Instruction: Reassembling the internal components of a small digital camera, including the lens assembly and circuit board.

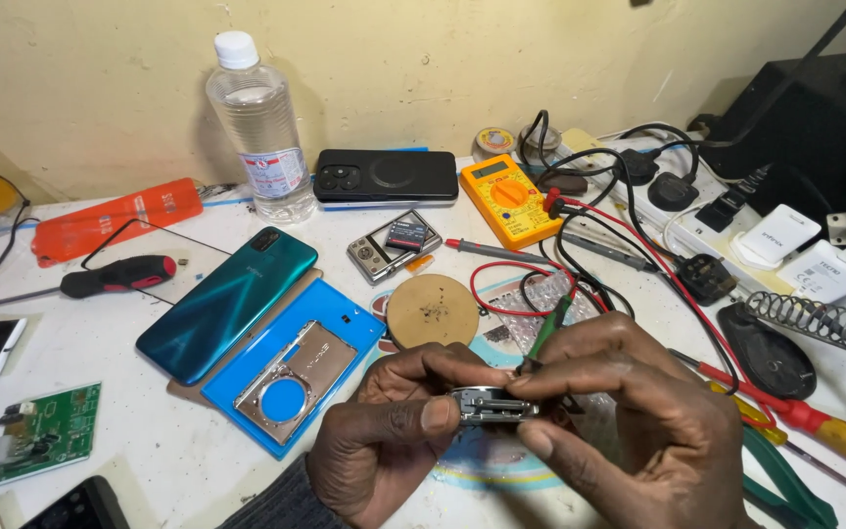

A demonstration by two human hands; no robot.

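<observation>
Head view: both hands meet low in the middle of the frame, above the counter (198, 460). The left hand (394, 431) pinches a small silvery metal device (490, 405) between thumb and fingers at its left end, while the right hand (619, 411) grips its right end and also holds a thin green-handled tool (550, 328) whose tip points down at the part. The device looks like a slim, flat camera body or frame seen edge-on, grey and shiny with dark slots; much of it is hidden by the fingers. It is probably light, stiff and somewhat slippery, with delicate inner parts, so holding it by the outer edges, as now, seems safest. Just behind the hands lies a round wooden disc (432, 311); to the left sit a blue case with a metal faceplate (291, 377) and a teal phone (227, 304). Farther back stand a yellow multimeter (509, 199) and a clear bottle (261, 127).
</observation>
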